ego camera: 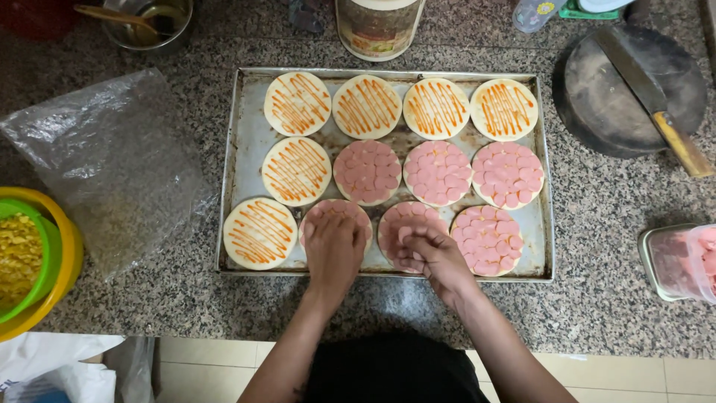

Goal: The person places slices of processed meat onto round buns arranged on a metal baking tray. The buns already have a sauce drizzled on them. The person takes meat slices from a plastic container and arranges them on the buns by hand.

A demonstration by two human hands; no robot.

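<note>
On the metal baking tray [242, 149], long side running left to right across the tabletop [597, 246], the left hand [333, 250] lies flat, fingers released, on a sausage-covered round dough base [335, 213], while the right hand [432, 254] pinches pink sausage slices [406, 257] over the neighbouring base [406, 220].

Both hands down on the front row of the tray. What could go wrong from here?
1. The left hand lies flat over a round dough base half-covered in pink sausage slices; pressing or dragging could shift the slices.
2. The rectangular metal baking tray sits near the granite counter's front edge; a pull toward the body might tip it.
3. The right hand works between two closely spaced bases; it could knock slices off the fully topped base.
</note>
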